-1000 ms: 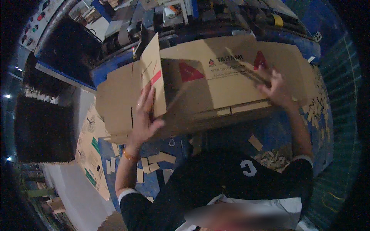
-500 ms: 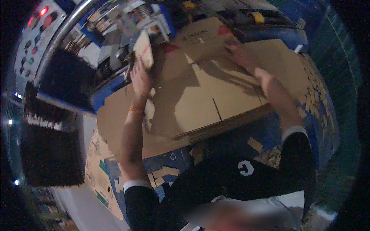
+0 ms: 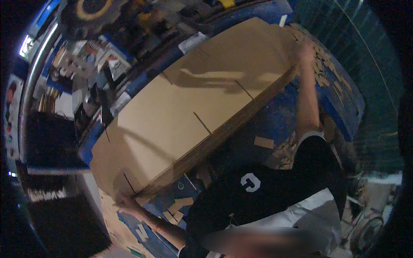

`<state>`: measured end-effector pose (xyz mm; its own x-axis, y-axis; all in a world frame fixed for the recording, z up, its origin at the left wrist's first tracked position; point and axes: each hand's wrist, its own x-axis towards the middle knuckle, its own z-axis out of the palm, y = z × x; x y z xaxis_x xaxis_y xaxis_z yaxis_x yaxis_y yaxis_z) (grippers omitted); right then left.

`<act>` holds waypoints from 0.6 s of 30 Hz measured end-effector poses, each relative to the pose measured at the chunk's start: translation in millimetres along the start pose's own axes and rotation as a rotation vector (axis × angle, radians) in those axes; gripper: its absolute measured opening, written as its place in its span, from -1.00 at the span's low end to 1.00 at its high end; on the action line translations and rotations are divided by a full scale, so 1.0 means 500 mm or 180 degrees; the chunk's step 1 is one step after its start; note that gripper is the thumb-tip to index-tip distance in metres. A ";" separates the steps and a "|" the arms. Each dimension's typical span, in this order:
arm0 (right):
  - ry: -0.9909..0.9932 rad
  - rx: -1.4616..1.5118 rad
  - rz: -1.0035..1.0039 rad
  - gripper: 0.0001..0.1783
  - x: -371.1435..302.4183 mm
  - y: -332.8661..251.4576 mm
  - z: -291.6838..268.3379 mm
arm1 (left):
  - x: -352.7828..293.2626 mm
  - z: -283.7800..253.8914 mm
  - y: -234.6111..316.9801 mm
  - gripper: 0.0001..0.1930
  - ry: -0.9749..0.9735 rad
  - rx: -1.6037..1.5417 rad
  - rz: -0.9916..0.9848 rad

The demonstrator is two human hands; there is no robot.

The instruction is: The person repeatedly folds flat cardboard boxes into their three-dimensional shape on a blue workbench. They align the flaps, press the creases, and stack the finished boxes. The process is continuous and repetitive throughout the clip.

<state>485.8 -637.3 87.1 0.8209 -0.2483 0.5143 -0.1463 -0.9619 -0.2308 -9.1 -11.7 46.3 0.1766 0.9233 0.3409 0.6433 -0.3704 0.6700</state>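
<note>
A thick stack of flat brown cardboard sheets lies slantwise in front of me, with dark slots cut into its near edge. At the stack's near left corner is my left hand, close against the edge. Its fingers are dim and partly smeared, so their grip is unclear. My right arm reaches far forward along the stack's right end. There my right hand is beside the far right corner, blurred by motion, and its fingers cannot be made out.
Beyond the stack stands a machine with dark rollers and metal parts. Small cardboard offcuts lie on the blue table at the right, and more pieces near my left forearm. A metal rail curves at the left.
The folded cardboard piece with red marks that my hands were at is out of view. My left hand has come back to the near left corner; my right has moved to the right end. The view has turned.
</note>
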 end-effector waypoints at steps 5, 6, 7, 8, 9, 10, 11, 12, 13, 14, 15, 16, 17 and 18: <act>-0.1113 0.0646 0.0370 -0.51 0.045 0.207 0.041 | 0.003 0.052 -0.023 -0.02 -0.0047 0.1637 -0.0312; -0.0761 0.0804 0.0265 -0.53 0.052 0.219 0.044 | 0.007 0.065 -0.003 -0.02 -0.0106 0.2395 -0.0340; -0.0681 0.0407 0.0250 -0.55 0.065 0.228 0.034 | 0.002 0.061 0.016 -0.04 -0.0033 0.2545 0.0083; -0.0592 0.0022 0.0288 -0.56 0.075 0.225 0.026 | -0.002 0.057 0.036 -0.06 -0.0012 0.2445 0.0002; -0.0730 0.0082 0.0300 -0.57 0.088 0.226 -0.001 | -0.003 0.043 0.055 -0.08 0.0030 0.1948 0.0078; -0.0701 0.0462 0.0394 -0.59 0.094 0.215 -0.023 | -0.001 0.030 0.074 -0.09 0.0050 0.1490 0.0131; -0.0665 0.1396 0.0547 -0.61 0.097 0.200 -0.052 | -0.004 0.012 0.091 -0.13 0.0114 0.1078 0.0243; -0.0426 0.2677 0.0736 -0.62 0.101 0.181 -0.083 | -0.005 -0.003 0.104 -0.16 0.0170 0.0695 0.0321; -0.0015 0.3656 0.1026 -0.60 0.092 0.143 -0.104 | -0.008 -0.019 0.121 -0.19 0.0228 0.0299 0.0407; 0.0189 0.4362 0.0792 -0.59 0.081 0.100 -0.121 | -0.005 -0.019 0.134 -0.20 0.0305 -0.0085 0.0297; 0.0580 0.4755 0.0652 -0.56 0.055 0.053 -0.143 | -0.008 -0.030 0.147 -0.21 0.0376 -0.0496 0.0200; 0.0932 0.5167 0.0222 -0.53 0.023 0.003 -0.155 | -0.011 -0.033 0.159 -0.22 0.0413 -0.0924 0.0086; 0.0999 0.4508 0.0140 -0.51 -0.017 -0.048 -0.167 | -0.020 -0.036 0.167 -0.23 0.0495 -0.1338 -0.0181; 0.1027 0.3874 -0.0227 -0.50 -0.056 -0.095 -0.182 | -0.028 -0.036 0.175 -0.24 0.0547 -0.1793 -0.0471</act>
<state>419.6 -595.1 159.0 0.6090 -0.3819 0.6952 0.6358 -0.2891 -0.7157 31.3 -58.7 111.9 -0.0377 0.9569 0.2878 0.1501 -0.2793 0.9484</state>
